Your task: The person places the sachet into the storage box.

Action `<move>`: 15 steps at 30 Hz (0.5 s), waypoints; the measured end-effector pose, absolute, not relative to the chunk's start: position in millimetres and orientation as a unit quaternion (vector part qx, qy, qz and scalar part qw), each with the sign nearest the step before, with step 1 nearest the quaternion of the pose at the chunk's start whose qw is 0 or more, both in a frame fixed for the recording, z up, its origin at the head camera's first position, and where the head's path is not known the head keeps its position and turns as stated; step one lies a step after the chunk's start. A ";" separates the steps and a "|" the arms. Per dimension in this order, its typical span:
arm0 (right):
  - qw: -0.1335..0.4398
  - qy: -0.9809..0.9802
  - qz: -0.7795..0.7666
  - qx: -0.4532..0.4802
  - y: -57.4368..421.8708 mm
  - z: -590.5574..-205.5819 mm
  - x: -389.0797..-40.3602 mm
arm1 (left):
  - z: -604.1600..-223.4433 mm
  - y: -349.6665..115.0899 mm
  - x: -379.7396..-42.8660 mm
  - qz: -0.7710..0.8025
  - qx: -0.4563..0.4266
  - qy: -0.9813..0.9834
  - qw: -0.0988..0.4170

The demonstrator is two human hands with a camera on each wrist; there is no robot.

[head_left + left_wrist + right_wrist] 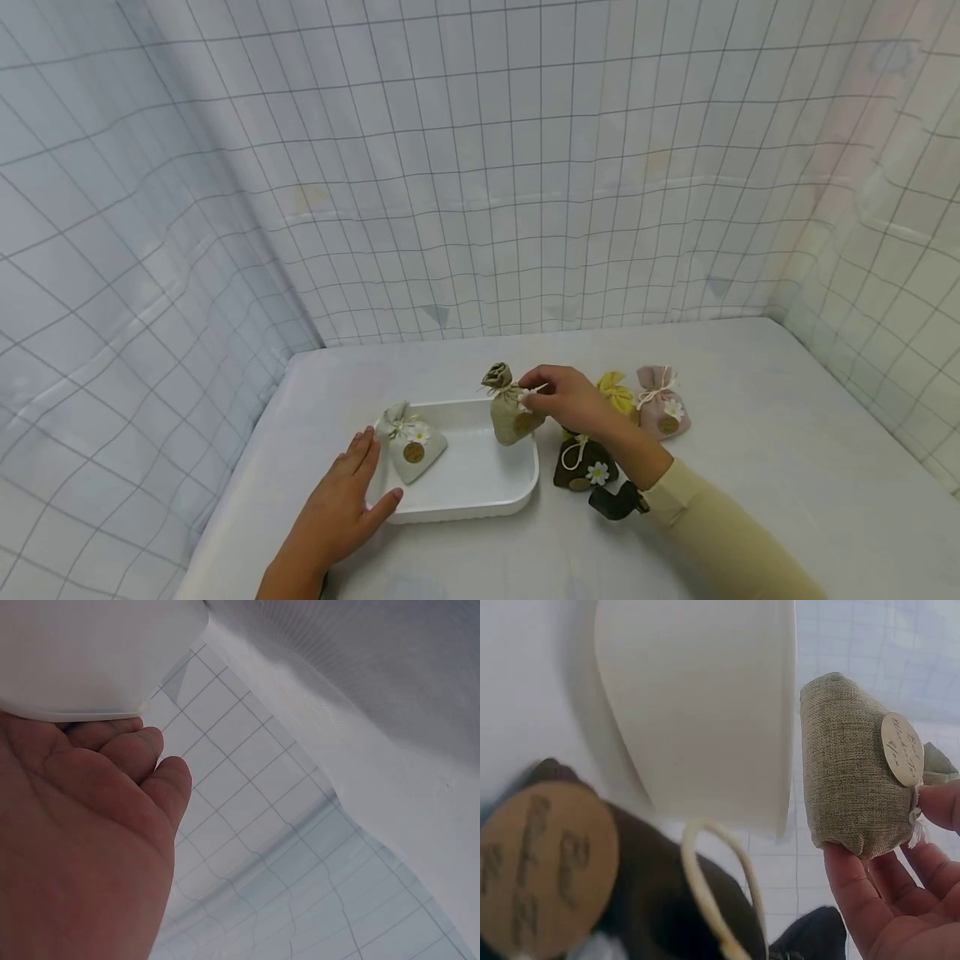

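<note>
Take the middle of the white tray (457,510) in the head view as the clock's centre. The right hand (572,403) reaches in from 3 o'clock and holds the olive drawstring sachet (512,425) over the tray's right end, at about 2 o'clock. Its grip is narrow, closed on the cloth near the tied neck: the right wrist view shows the thumb (941,804) by the neck and the fingers (847,881) supporting the pouch from the other side. That hold probably suits a soft, filled bag, since the cinched part gives a firm place to pinch while the body hangs free and its round tag (902,750) faces outward.

The left hand (339,504) holds no sachet; its grip is wide, fingers laid along the tray's rim at 9 o'clock, thumb at the near corner around 8, presumably to keep the light tray from sliding.

Inside, an off-white sachet (408,471) lies tilted at 10 o'clock, near that hand, leaving bare floor toward the olive one. Outside on the tabletop (723,367), the dark brown sachet (570,458) lies at 3 o'clock, with yellow (619,397) and pink sachets (658,410) between 2 and 3, all within the right arm's easy reach.
</note>
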State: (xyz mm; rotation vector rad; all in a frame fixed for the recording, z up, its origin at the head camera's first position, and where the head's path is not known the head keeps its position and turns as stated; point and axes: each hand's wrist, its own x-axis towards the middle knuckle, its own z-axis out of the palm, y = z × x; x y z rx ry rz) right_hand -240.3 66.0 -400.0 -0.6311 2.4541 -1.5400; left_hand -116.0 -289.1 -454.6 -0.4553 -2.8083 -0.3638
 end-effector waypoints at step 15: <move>0.121 0.823 -0.509 -0.221 33.5 -387.2 -245.9 | -453.2 -289.0 -116.1 -0.124 -0.155 -0.971 0.132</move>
